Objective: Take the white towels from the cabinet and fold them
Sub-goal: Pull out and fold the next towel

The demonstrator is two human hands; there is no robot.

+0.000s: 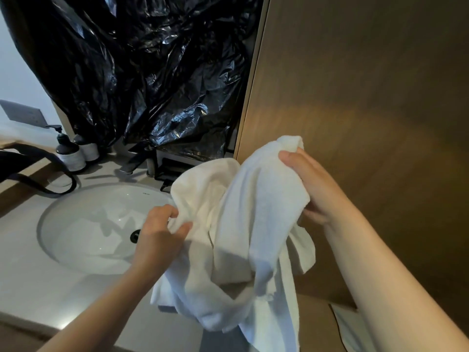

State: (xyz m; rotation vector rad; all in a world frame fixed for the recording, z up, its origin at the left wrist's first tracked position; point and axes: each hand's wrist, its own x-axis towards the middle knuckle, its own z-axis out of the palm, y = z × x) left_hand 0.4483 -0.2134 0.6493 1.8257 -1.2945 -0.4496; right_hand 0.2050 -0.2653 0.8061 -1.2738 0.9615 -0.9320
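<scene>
A crumpled white towel (243,237) hangs in the air over the right side of the counter, held by both hands. My left hand (160,235) pinches its left edge between thumb and fingers, just above the sink. My right hand (308,184) grips the towel's upper right part, near the tall brown cabinet panel (368,110). The cloth droops in loose folds below both hands and hides the counter under it.
A white oval sink (83,224) is set in the grey counter (38,283), with a dark faucet (137,161) behind it. Two pump bottles (69,153) stand at the back left. Black plastic sheeting (142,72) covers the wall above. A black strap (38,179) lies on the left.
</scene>
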